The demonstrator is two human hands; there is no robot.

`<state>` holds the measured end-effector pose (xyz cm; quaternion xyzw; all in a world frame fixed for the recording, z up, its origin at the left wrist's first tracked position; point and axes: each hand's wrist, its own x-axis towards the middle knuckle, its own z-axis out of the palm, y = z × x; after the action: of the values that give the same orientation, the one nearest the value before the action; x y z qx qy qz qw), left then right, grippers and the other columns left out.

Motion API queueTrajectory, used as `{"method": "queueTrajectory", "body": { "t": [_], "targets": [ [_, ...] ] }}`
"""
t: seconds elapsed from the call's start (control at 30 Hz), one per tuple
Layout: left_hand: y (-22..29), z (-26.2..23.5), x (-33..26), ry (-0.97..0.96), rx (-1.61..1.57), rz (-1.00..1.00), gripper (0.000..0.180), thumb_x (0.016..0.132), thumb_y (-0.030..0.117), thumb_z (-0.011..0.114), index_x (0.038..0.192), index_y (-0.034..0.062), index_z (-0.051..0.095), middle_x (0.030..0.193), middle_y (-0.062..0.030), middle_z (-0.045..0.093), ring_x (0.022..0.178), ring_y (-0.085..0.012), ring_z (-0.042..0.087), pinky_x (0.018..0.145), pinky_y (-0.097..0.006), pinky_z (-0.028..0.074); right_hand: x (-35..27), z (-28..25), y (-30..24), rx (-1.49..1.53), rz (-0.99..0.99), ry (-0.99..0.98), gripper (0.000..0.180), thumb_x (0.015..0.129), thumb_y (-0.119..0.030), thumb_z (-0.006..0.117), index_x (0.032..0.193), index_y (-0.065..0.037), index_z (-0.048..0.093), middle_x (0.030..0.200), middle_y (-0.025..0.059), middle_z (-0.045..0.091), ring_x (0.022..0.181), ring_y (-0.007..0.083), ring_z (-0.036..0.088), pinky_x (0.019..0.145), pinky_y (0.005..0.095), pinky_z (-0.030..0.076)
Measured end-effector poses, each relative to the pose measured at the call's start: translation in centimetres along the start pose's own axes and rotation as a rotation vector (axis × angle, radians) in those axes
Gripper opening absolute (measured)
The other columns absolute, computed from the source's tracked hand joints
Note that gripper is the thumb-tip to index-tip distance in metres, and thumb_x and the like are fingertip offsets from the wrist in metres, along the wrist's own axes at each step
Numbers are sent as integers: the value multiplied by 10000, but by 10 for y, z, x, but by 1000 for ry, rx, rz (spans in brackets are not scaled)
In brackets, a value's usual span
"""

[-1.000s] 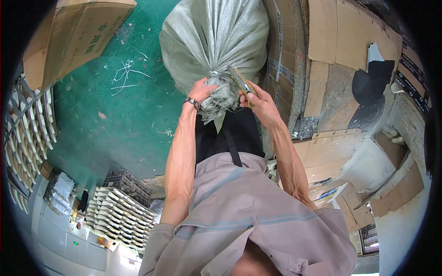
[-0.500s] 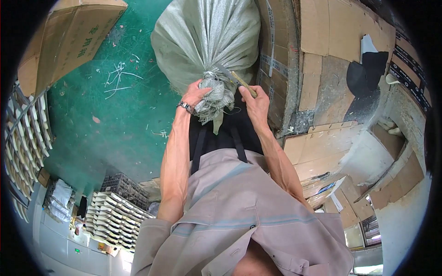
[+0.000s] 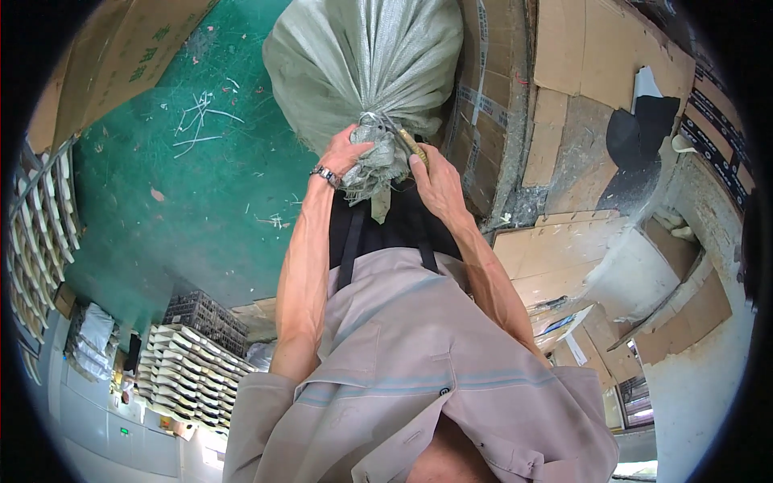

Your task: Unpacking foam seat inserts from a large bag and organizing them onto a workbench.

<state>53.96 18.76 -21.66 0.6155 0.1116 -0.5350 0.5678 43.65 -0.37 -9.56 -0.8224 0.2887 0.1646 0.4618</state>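
Now nearer: yellowish-handled knife (image 3: 414, 146), my right hand (image 3: 438, 182) gripping | left hand (image 3: 345, 153) clenching grey-green woven-plastic sack's neck (image 3: 380, 161) | blade (image 3: 392, 122) perhaps touching

Grey-green sack (image 3: 362, 60), teal floor (image 3: 209, 209)

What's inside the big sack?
Only the outside shows: the grey-green sack bulges, its neck gathered, the left hand on the bunched end. The contents are covered; nothing shows through the fabric.

Left fingers (image 3: 360, 150) gripping a gathered sack neck (image 3: 382, 165), right fingers (image 3: 418, 166) holding a knife (image 3: 412, 144) — green floor (image 3: 201, 201) alongside
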Motion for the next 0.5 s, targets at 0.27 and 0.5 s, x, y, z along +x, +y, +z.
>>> {"method": "queueTrajectory", "body": {
  "t": [0.27,0.5],
  "targets": [
    [20,20,-13,227,441,-41,690,754,310,773,1315,-15,538,1153,-234,674,1084,-317,647,941,-382,489,-9,-11,-8,-255,-118,-4,372,928,-204,635,1265,-60,575,994,185,594,907,383,616,787,450,501],
    [19,22,-12,294,527,-34,751,729,307,760,1354,-9,487,1207,-259,640,1119,-350,630,962,-399,482,1,-7,-9,-245,-105,-3,370,911,-212,652,1240,-55,586,975,190,601,870,383,629,752,456,510]
  ]
}}
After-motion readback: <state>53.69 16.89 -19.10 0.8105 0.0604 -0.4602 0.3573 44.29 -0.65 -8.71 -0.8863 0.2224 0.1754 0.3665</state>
